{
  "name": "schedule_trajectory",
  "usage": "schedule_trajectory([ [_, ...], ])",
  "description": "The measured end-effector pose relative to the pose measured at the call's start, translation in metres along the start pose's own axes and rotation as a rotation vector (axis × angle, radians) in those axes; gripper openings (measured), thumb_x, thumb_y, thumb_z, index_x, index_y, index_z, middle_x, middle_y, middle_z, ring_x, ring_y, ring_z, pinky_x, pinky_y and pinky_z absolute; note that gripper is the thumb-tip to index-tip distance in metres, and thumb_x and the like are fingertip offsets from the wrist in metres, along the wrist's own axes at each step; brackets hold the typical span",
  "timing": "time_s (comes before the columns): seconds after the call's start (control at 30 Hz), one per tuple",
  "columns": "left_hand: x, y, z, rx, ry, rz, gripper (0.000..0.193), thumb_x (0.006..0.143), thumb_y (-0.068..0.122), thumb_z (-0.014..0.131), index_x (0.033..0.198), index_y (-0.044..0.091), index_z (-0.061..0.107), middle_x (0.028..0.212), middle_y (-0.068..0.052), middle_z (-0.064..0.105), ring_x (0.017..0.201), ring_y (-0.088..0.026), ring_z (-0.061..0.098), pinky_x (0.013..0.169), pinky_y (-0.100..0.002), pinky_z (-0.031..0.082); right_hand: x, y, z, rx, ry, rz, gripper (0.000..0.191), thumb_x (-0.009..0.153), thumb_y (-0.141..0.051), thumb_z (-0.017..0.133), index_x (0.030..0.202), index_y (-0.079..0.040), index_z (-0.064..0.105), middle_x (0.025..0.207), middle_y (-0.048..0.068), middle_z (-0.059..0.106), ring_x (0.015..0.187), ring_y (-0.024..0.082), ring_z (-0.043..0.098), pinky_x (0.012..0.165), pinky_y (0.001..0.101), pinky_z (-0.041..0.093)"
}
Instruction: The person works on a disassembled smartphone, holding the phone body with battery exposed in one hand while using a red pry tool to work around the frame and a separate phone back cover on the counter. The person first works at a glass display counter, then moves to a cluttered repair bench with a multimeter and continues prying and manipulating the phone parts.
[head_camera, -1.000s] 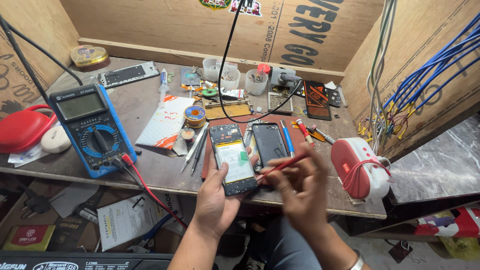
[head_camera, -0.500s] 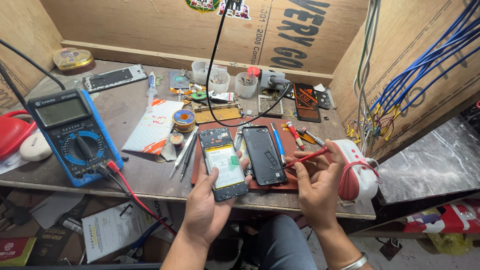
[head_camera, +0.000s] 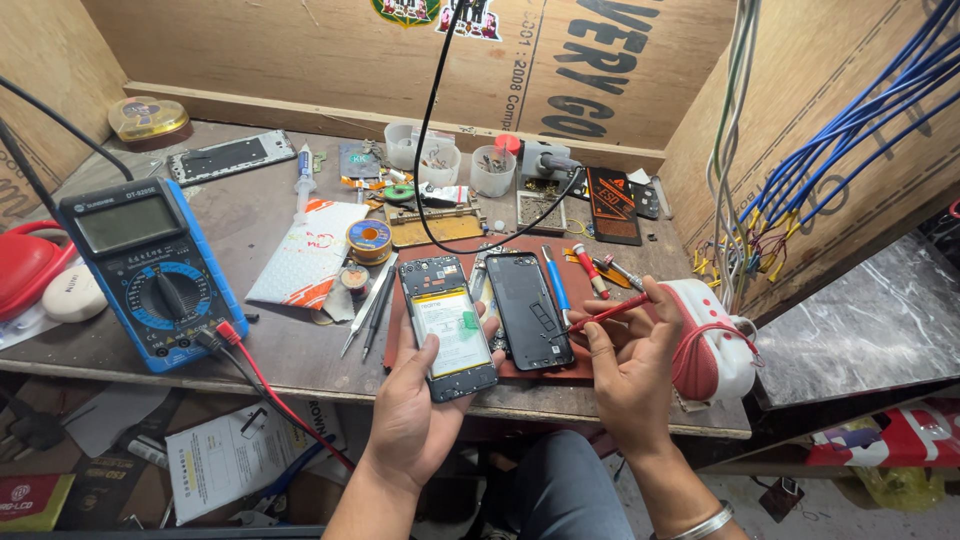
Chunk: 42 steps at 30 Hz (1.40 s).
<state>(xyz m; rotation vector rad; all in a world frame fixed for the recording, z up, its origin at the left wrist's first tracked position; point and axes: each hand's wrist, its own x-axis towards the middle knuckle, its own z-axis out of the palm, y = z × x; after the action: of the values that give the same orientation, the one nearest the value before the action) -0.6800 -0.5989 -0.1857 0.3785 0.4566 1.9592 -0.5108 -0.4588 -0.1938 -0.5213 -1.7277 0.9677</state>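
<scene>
My left hand (head_camera: 415, 405) holds an opened phone (head_camera: 447, 325) from below, its battery and inner board facing up. My right hand (head_camera: 630, 365) grips a thin red screwdriver (head_camera: 603, 315), its tip pointing left toward the black phone back cover (head_camera: 528, 310). That cover lies on a dark red mat (head_camera: 545, 368) at the front of the wooden bench, just right of the opened phone. The screwdriver tip hovers at the cover's right edge.
A blue multimeter (head_camera: 150, 270) with a red lead (head_camera: 270, 395) stands at the left. Tweezers (head_camera: 365, 315), a solder reel (head_camera: 369, 238), small parts cups (head_camera: 438, 162), a blue screwdriver (head_camera: 555, 280) and a hanging black cable (head_camera: 430, 120) crowd the middle. A red-and-white device (head_camera: 712, 350) sits at right; blue wires (head_camera: 850, 130) line the wall.
My right hand has drawn the red screwdriver rightward and up, off the phones. My left hand keeps the opened phone. The view has shifted slightly.
</scene>
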Motion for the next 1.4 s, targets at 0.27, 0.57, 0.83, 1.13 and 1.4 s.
schedule_trajectory([
  [0.27,0.0,0.0,-0.002,-0.024,0.001,-0.008,0.055,0.103,0.019,0.035,0.157,0.024,0.026,0.153,-0.02,0.047,0.137,-0.035,0.052,0.105,-0.053,0.05,-0.003,-0.011,0.005,0.074,0.012,-0.013,0.069,0.1,0.01,0.054,0.155,-0.011,0.016,0.124,0.022,0.06,0.111,0.027,0.072,0.098,0.0381,0.061],
  [0.57,0.001,-0.002,-0.008,-0.014,-0.031,0.015,0.056,0.104,0.021,0.033,0.159,0.023,0.024,0.152,-0.02,0.047,0.137,-0.034,0.052,0.107,-0.052,0.048,-0.032,-0.042,0.049,0.289,-0.11,-0.025,0.069,0.099,0.011,0.055,0.148,-0.018,0.018,0.121,0.022,0.063,0.106,0.028,0.075,0.09,0.0397,0.066],
  [0.83,-0.001,0.001,-0.006,-0.028,-0.035,0.03,0.055,0.105,0.019,0.032,0.16,0.018,0.023,0.148,-0.021,0.05,0.135,-0.032,0.053,0.112,-0.049,0.045,-0.036,-0.043,0.073,0.331,-0.258,-0.162,0.065,0.101,0.016,0.052,0.146,-0.018,0.021,0.125,0.023,0.062,0.116,0.03,0.072,0.102,0.0403,0.061],
  [1.13,-0.003,0.003,-0.003,-0.019,-0.022,0.019,0.053,0.105,0.019,0.031,0.157,0.016,0.026,0.147,-0.02,0.05,0.135,-0.032,0.054,0.112,-0.049,0.046,-0.035,-0.041,0.073,0.315,-0.276,-0.169,0.064,0.101,0.015,0.053,0.145,-0.018,0.021,0.125,0.023,0.063,0.115,0.03,0.073,0.1,0.0392,0.062],
  [1.4,-0.002,0.001,-0.006,-0.029,-0.043,0.029,0.053,0.105,0.018,0.03,0.158,0.017,0.025,0.147,-0.021,0.049,0.135,-0.033,0.053,0.112,-0.049,0.046,-0.036,-0.042,0.075,0.305,-0.278,-0.169,0.064,0.101,0.015,0.055,0.145,-0.017,0.022,0.124,0.023,0.065,0.113,0.028,0.073,0.097,0.0364,0.062],
])
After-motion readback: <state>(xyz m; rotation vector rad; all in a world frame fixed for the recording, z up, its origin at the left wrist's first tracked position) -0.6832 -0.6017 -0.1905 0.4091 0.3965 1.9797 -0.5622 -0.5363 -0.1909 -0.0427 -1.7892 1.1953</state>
